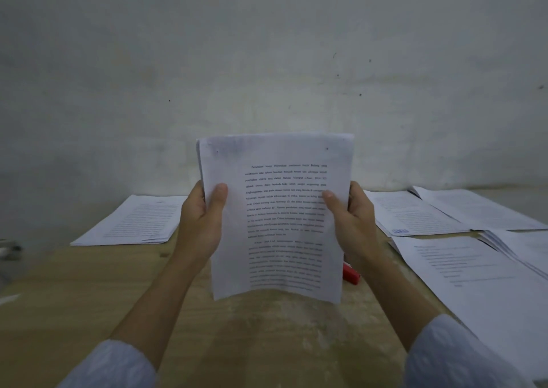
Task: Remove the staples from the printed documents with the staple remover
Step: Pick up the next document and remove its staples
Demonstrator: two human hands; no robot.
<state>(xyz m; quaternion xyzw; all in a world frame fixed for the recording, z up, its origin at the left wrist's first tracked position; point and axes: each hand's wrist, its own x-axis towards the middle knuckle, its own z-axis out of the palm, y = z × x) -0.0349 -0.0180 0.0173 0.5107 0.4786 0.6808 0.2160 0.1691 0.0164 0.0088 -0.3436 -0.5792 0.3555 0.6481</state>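
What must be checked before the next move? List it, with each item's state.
1. White stapled printed document held firmly: ok; left hand and right hand grip its side edges.
2. Staple spotted: cannot tell; two dark specks near the top corners.
3. Red staple remover within reach: ok, on the wooden table behind the document.
4. Hand free for remover: not ok.
5. Bare table to lay it on: ok.

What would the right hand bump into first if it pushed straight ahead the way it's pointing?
Probably nothing soon. The right hand, holding the document, points up and away toward the wall; the way looks free until there, though depth is unclear.
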